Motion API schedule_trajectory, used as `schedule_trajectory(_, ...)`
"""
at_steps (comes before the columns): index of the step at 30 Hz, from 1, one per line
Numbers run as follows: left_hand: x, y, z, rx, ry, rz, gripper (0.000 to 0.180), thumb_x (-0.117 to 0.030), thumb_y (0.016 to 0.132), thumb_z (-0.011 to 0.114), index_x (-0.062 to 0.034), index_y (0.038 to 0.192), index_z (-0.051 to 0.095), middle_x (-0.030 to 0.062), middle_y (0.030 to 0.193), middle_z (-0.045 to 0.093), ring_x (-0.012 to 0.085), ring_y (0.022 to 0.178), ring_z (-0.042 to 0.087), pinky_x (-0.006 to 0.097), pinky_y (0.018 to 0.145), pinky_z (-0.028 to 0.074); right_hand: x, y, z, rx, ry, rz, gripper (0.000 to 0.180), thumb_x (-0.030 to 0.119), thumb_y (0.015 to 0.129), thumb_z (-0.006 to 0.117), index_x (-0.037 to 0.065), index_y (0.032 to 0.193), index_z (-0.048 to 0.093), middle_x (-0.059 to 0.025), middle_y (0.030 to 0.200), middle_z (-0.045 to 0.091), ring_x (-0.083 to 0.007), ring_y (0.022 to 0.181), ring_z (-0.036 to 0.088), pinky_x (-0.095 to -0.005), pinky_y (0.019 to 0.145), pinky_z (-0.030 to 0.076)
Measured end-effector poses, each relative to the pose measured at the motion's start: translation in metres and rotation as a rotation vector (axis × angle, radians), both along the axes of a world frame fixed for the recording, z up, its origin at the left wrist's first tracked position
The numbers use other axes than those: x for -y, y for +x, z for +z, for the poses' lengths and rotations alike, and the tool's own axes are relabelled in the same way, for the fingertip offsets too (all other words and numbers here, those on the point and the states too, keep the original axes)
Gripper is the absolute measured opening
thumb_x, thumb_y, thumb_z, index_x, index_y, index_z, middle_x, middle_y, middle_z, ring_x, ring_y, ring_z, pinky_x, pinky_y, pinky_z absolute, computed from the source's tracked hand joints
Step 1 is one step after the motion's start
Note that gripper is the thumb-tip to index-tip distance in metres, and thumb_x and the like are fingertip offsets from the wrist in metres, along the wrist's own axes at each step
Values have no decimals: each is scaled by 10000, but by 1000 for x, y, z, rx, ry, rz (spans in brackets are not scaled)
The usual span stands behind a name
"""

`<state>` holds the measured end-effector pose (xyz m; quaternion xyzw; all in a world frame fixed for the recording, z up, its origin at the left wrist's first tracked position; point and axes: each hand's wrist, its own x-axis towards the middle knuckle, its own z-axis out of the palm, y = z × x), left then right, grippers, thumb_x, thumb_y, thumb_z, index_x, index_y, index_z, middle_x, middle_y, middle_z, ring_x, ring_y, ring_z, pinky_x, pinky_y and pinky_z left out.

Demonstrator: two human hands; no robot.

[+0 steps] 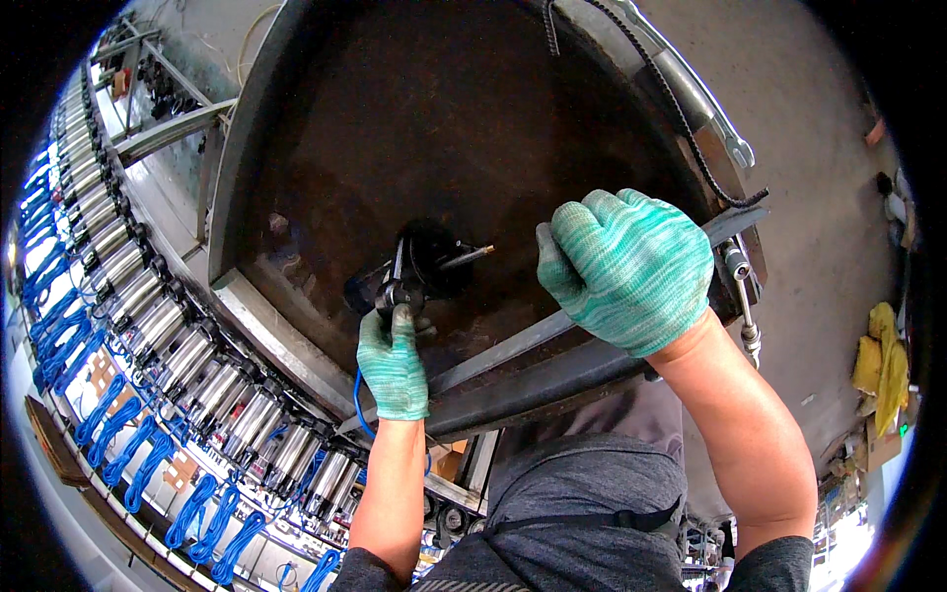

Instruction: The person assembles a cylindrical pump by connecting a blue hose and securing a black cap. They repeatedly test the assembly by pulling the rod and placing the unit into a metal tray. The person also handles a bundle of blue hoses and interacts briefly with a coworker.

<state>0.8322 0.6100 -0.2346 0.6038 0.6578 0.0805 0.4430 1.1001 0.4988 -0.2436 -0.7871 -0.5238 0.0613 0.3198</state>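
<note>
My left hand (395,365), in a green knitted glove, is closed on a black round part (434,259) with a thin metal shaft ending in a brass-coloured tip. The part is dark and hard to make out against the dark tabletop (444,128). A blue cable (361,405) runs down beside this hand. To the right, my right hand (626,271), gloved alike, is curled into a fist above a flat metal bar (523,345). Whatever its fingers hold, if anything, is hidden.
A combination wrench (738,148) and a black chain-like strip (681,109) lie along the right edge, with a ratchet wrench (742,271) nearer me. Metal rollers (187,360) with bundled blue cables (148,469) line the left. Yellow cloth (881,360) lies far right.
</note>
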Motion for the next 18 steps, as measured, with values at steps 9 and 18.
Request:
schedule_trajectory(9,-3,-3,0,-48,-26,18,259,-227,1015,628,2,1135,642,68,951,702,132,778,658,284,730,545,-1,1,2,-9,5,-1,145,136,754,747,122,736,604,-62,657,545,-253,567,570,-363,501,470)
schedule_trajectory(18,-5,-18,-14,23,-24,46,291,-242,1024,615,5,1178,627,76,946,697,158,764,673,305,713,574,-1,0,0,-12,11,5,141,140,757,747,122,743,608,-62,661,555,-257,574,577,-366,505,476)
